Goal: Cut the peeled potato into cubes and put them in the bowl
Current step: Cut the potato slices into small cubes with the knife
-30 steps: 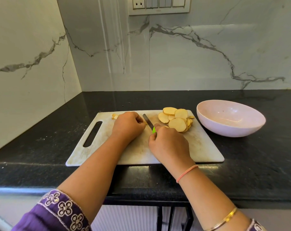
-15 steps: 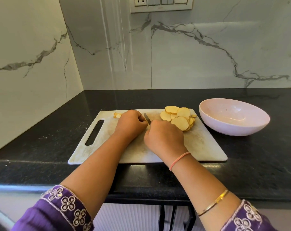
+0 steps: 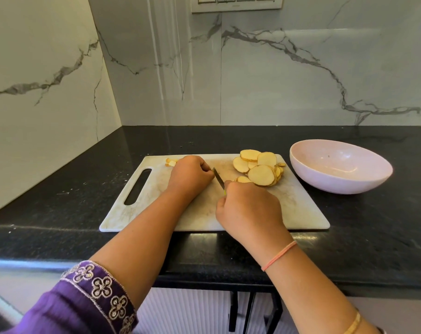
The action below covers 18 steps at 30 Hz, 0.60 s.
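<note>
On the white cutting board [image 3: 298, 208] my left hand [image 3: 189, 175] lies with its fingers curled down over a potato piece, which the hand hides almost fully. My right hand [image 3: 249, 210] grips a green-handled knife. The knife blade [image 3: 218, 178] points away from me and its tip touches my left hand's fingertips. A pile of round potato slices [image 3: 260, 168] lies at the board's far right. A few small cut bits [image 3: 172, 162] sit at the far edge, just left of my left hand. The empty pink bowl [image 3: 363, 182] stands to the right of the board.
The board lies on a black stone counter [image 3: 60, 213] whose front edge is close to me. Marble walls close off the left side and the back. A switch panel [image 3: 236, 3] hangs on the back wall. The board's handle slot [image 3: 137, 186] is at its left end.
My right hand has drawn back toward me with the knife, so more of the blade shows than half a second ago. My left hand has stayed in place.
</note>
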Motion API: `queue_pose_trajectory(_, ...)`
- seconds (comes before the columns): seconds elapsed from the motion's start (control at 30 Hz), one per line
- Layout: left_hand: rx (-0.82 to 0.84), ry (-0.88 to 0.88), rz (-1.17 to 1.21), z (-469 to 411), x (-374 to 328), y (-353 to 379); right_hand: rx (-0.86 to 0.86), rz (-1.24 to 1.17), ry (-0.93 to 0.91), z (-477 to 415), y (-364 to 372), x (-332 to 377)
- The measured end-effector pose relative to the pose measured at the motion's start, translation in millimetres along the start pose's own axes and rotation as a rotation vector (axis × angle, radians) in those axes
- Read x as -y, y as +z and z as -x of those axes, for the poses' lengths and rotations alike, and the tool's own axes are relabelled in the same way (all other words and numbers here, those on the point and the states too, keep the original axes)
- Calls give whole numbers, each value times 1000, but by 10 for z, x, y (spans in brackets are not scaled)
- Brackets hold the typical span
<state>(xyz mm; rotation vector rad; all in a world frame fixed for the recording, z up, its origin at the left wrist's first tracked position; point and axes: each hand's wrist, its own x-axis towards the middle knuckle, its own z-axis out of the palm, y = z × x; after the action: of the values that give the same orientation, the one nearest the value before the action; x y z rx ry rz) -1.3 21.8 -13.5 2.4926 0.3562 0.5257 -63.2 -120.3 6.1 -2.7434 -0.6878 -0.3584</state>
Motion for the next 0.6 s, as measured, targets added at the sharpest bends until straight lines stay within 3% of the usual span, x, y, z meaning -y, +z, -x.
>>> queue_pose_trajectory(0.27,-37,-12,14,-4,75,13,-27,-100,37,13,-236,-216)
queue_pose_trajectory(0.6,62,91,-28,-16,12,41,-172,-306,110,-187,4,-452)
